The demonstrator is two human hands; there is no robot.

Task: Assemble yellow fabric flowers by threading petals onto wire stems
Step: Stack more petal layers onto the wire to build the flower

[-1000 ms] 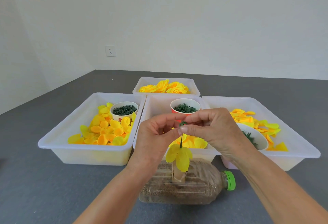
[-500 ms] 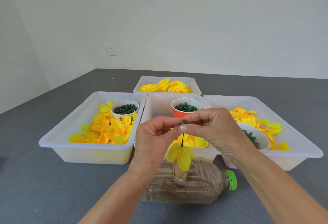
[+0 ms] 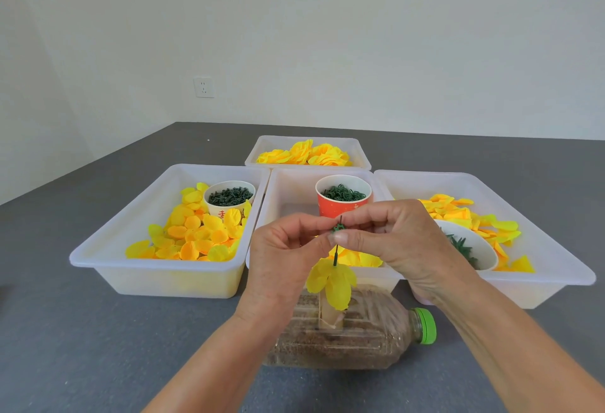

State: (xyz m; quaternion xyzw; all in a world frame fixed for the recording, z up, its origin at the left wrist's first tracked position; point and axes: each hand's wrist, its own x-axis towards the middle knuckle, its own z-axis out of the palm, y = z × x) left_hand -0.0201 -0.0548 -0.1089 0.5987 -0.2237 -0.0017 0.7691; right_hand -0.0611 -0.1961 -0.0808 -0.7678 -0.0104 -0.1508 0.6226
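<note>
A thin green wire stem (image 3: 336,255) stands upright between my hands, with yellow fabric petals (image 3: 333,280) hanging at its lower end. Near the stem's top sits a small green plastic piece (image 3: 338,227). My left hand (image 3: 284,258) pinches the stem from the left with thumb and forefinger. My right hand (image 3: 389,239) pinches the green piece from the right. Both hands hover above a plastic bottle (image 3: 353,337) lying on its side.
Four white trays sit on the grey table (image 3: 82,330): left tray (image 3: 157,268) with loose petals and a cup of green pieces (image 3: 230,198), middle tray (image 3: 288,190) with a red cup (image 3: 343,198), right tray (image 3: 540,278) with petals and a white bowl (image 3: 471,245), far tray (image 3: 307,153) with yellow flowers.
The hands stay together on the stem; the green piece now shows at the stem's top between the fingertips. The view has shifted slightly.
</note>
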